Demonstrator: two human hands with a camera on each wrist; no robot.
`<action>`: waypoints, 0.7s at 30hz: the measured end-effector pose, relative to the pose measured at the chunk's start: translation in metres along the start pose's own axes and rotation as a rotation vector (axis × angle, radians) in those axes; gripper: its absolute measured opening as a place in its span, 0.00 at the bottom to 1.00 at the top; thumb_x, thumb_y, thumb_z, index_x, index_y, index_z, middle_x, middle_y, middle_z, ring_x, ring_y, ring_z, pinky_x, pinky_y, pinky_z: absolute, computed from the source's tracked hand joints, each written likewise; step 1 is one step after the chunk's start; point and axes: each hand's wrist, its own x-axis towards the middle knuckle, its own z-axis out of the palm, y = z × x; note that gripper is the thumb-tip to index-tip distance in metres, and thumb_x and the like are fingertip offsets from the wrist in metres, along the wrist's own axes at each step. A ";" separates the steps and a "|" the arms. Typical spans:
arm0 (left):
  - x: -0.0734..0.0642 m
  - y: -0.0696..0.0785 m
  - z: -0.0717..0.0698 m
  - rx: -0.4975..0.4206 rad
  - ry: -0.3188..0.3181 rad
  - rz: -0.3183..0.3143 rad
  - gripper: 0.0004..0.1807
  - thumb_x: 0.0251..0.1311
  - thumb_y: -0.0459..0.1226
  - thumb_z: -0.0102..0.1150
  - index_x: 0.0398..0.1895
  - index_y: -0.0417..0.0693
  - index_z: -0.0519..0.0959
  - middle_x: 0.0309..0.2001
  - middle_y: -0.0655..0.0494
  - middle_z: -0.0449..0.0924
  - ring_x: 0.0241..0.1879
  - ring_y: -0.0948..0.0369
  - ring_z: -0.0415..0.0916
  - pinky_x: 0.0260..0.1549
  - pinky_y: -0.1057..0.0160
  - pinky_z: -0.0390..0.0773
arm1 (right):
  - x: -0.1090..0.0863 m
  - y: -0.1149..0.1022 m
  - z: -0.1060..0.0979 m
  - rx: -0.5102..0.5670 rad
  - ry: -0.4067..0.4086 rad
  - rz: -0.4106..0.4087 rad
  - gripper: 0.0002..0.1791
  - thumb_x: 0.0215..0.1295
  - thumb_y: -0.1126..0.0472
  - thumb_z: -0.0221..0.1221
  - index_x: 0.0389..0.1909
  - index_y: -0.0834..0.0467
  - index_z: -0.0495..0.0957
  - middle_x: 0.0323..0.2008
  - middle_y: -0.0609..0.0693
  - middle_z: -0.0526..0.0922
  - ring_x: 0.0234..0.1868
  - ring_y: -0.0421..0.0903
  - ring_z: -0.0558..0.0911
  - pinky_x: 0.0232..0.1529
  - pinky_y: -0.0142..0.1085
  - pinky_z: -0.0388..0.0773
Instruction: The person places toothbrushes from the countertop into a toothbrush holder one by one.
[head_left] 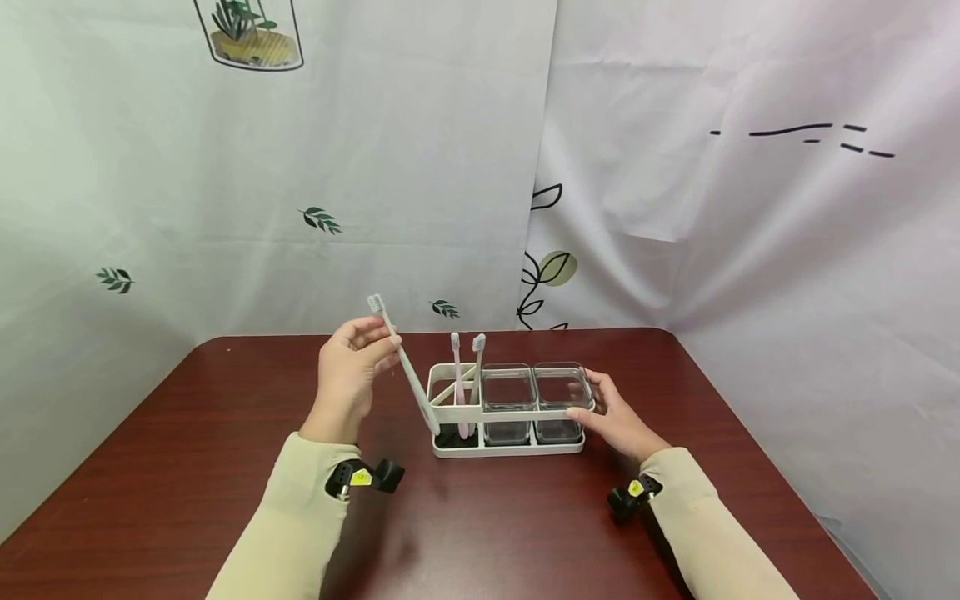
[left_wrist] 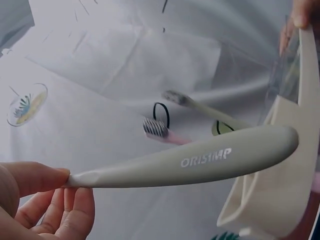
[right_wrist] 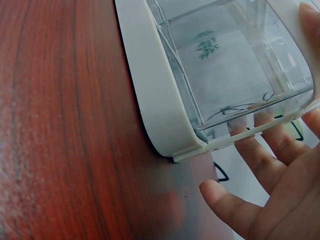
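Observation:
Between thumb and fingers, my left hand point(head_left: 347, 379) pinches a pale grey-green toothbrush point(head_left: 408, 373) near its neck. The bristle head points up, and the handle slants down to the left end of a white toothbrush holder point(head_left: 525, 414). Lettering shows on the handle point(left_wrist: 215, 157) in the left wrist view. A pink toothbrush point(head_left: 460, 375) and a greenish toothbrush point(head_left: 477, 354) stand in the holder's left part. Two clear cups point(head_left: 508, 388) fill its middle and right slots. My right hand point(head_left: 617, 417) holds the holder's right end, thumb in front and fingers behind.
The holder stands on a dark red wooden table point(head_left: 480, 517). Behind the table's far edge hangs a white cloth point(head_left: 420, 167) printed with leaves and plants. A black wrist camera point(head_left: 386, 475) sits at the left cuff, another point(head_left: 624, 502) at the right cuff.

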 end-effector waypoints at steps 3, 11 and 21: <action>-0.003 0.001 0.003 -0.034 0.018 0.030 0.17 0.57 0.21 0.59 0.49 0.38 0.72 0.32 0.61 0.81 0.32 0.67 0.80 0.33 0.68 0.82 | 0.001 0.001 0.000 0.000 -0.001 -0.004 0.38 0.66 0.61 0.61 0.69 0.58 0.50 0.65 0.65 0.64 0.67 0.62 0.65 0.56 0.36 0.73; -0.010 0.003 0.016 -0.103 0.056 0.191 0.16 0.57 0.21 0.59 0.48 0.39 0.73 0.34 0.60 0.80 0.35 0.63 0.79 0.35 0.66 0.83 | 0.001 0.001 -0.001 -0.007 0.000 -0.002 0.38 0.66 0.60 0.61 0.70 0.58 0.50 0.66 0.65 0.63 0.67 0.62 0.65 0.57 0.38 0.73; -0.018 -0.002 0.035 -0.122 0.095 0.380 0.16 0.52 0.17 0.59 0.43 0.36 0.76 0.34 0.57 0.81 0.33 0.63 0.78 0.33 0.68 0.82 | 0.001 0.003 -0.001 -0.008 -0.002 -0.009 0.37 0.66 0.61 0.60 0.70 0.59 0.50 0.66 0.65 0.63 0.66 0.62 0.65 0.56 0.36 0.73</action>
